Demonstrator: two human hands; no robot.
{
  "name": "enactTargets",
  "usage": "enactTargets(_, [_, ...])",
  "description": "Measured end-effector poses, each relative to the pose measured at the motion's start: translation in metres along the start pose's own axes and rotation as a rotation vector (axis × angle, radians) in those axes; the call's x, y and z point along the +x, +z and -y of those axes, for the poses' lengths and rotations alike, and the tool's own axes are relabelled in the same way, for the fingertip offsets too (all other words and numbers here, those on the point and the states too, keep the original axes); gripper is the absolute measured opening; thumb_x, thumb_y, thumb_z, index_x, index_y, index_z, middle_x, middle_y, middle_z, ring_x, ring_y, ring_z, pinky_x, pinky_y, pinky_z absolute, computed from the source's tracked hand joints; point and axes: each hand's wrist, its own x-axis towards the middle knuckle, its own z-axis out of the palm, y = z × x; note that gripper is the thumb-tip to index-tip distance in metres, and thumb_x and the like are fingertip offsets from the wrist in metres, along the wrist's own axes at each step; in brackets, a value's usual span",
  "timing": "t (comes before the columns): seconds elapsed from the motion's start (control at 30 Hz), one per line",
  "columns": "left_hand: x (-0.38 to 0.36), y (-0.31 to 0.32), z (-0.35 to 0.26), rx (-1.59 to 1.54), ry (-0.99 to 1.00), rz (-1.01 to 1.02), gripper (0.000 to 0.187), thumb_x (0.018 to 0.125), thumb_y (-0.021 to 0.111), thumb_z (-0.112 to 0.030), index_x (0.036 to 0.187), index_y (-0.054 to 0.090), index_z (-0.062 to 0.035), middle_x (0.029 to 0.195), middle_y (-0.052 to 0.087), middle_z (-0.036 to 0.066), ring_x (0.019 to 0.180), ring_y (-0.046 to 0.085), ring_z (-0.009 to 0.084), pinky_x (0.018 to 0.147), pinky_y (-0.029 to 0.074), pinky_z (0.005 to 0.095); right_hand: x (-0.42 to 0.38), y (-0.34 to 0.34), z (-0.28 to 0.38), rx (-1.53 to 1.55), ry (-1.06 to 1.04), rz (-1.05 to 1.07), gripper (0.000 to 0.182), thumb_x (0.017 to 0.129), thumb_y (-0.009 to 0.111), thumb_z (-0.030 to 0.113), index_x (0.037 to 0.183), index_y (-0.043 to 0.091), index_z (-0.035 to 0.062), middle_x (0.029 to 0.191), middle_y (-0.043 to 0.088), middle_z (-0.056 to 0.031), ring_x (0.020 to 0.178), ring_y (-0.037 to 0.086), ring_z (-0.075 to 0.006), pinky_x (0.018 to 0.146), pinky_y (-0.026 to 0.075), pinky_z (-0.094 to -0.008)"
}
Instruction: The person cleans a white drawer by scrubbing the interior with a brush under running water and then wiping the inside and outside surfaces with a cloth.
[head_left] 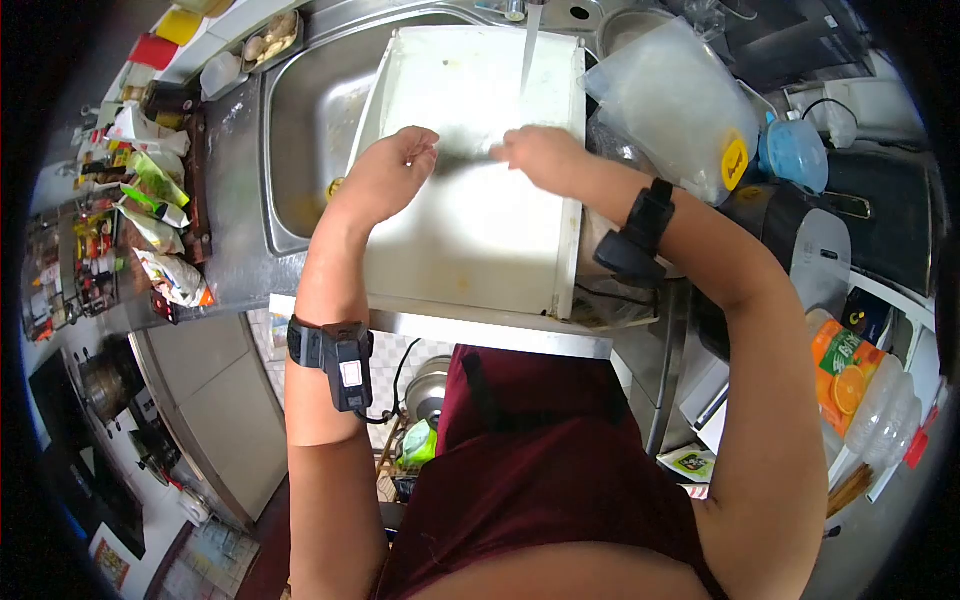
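A large white drawer-like tray (460, 240) with raised sides rests over the sink, its near end by my body. Above its middle, my left hand (395, 172) is closed, thumb and fingertips curled together. Facing it from the other side, my right hand (545, 158) has its fingers bent together, the tips slightly blurred. A dark smear lies between the two sets of fingertips; I cannot tell whether it is a held thing or a shadow. Water runs from the faucet (535, 8) into the tray's far right part, beyond my right hand.
The steel sink basin (300, 130) shows left of the tray. Seasoning packets (160, 190) crowd the left counter. At right are a translucent plastic sheet (680, 110), a blue container (795, 155) and a bottle with an orange label (845, 375). Black devices are strapped to both forearms.
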Motion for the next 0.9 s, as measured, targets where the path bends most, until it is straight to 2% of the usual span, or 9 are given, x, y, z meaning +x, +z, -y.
enactTargets(0.1, [0.001, 0.000, 0.001, 0.017, -0.019, 0.004, 0.034, 0.089, 0.053, -0.019, 0.115, 0.056, 0.0024, 0.107, 0.064, 0.020, 0.100, 0.061, 0.0289, 0.088, 0.046, 0.0340, -0.010, 0.000, 0.025, 0.164, -0.295, 0.114, 0.031, 0.077, 0.060, 0.007, 0.106, 0.063, 0.0165, 0.087, 0.059, -0.0046, 0.090, 0.056, -0.0251, 0.077, 0.046, -0.0377])
enactTargets(0.2, [0.001, 0.001, -0.001, 0.023, -0.028, 0.008, 0.033, 0.089, 0.053, -0.019, 0.115, 0.056, 0.0026, 0.107, 0.064, 0.020, 0.100, 0.061, 0.0285, 0.088, 0.046, 0.0337, -0.019, -0.004, 0.038, 0.172, -0.473, 0.278, 0.028, 0.075, 0.062, 0.009, 0.102, 0.066, 0.0182, 0.086, 0.059, -0.0020, 0.091, 0.056, -0.0226, 0.076, 0.045, -0.0375])
enactTargets(0.3, [0.000, 0.001, 0.001, 0.003, -0.021, 0.011, 0.033, 0.090, 0.053, -0.019, 0.115, 0.056, 0.0025, 0.108, 0.063, 0.020, 0.101, 0.061, 0.0280, 0.088, 0.046, 0.0336, -0.024, -0.026, 0.007, 0.021, -0.542, 0.395, 0.026, 0.073, 0.064, 0.012, 0.098, 0.068, 0.0211, 0.084, 0.059, 0.0009, 0.090, 0.055, -0.0208, 0.075, 0.044, -0.0360])
enactTargets(0.33, [0.001, 0.000, 0.002, 0.004, -0.018, 0.016, 0.033, 0.090, 0.053, -0.019, 0.115, 0.056, 0.0026, 0.108, 0.063, 0.020, 0.101, 0.061, 0.0279, 0.088, 0.046, 0.0336, -0.028, -0.033, -0.006, -0.048, -0.587, 0.298, 0.017, 0.073, 0.064, 0.014, 0.086, 0.070, 0.0235, 0.079, 0.059, 0.0029, 0.088, 0.055, -0.0201, 0.072, 0.043, -0.0344])
enactTargets(0.47, [0.002, 0.000, 0.002, -0.006, -0.027, 0.025, 0.033, 0.090, 0.053, -0.019, 0.115, 0.056, 0.0026, 0.109, 0.063, 0.020, 0.102, 0.061, 0.0278, 0.089, 0.046, 0.0335, -0.012, -0.058, -0.020, -0.676, -0.316, 0.209, 0.010, 0.073, 0.061, 0.017, 0.072, 0.070, 0.0215, 0.077, 0.061, 0.0056, 0.090, 0.054, -0.0166, 0.076, 0.041, -0.0322])
enactTargets(0.67, [0.001, 0.000, 0.000, 0.009, -0.035, 0.020, 0.034, 0.090, 0.052, -0.019, 0.116, 0.055, 0.0026, 0.109, 0.063, 0.020, 0.104, 0.061, 0.0284, 0.089, 0.045, 0.0332, 0.018, -0.080, -0.036, -0.971, -0.108, 0.028, 0.009, 0.072, 0.061, 0.015, 0.072, 0.070, 0.0181, 0.079, 0.063, 0.0052, 0.093, 0.053, -0.0155, 0.084, 0.036, -0.0278])
enactTargets(0.9, [0.000, -0.001, -0.004, -0.006, 0.002, 0.005, 0.033, 0.089, 0.053, -0.018, 0.115, 0.055, 0.0029, 0.107, 0.063, 0.020, 0.102, 0.061, 0.0297, 0.089, 0.046, 0.0338, -0.006, -0.096, 0.023, -0.838, -0.363, 0.245, 0.009, 0.073, 0.061, 0.018, 0.071, 0.070, 0.0181, 0.077, 0.064, 0.0052, 0.093, 0.051, -0.0140, 0.086, 0.034, -0.0262])
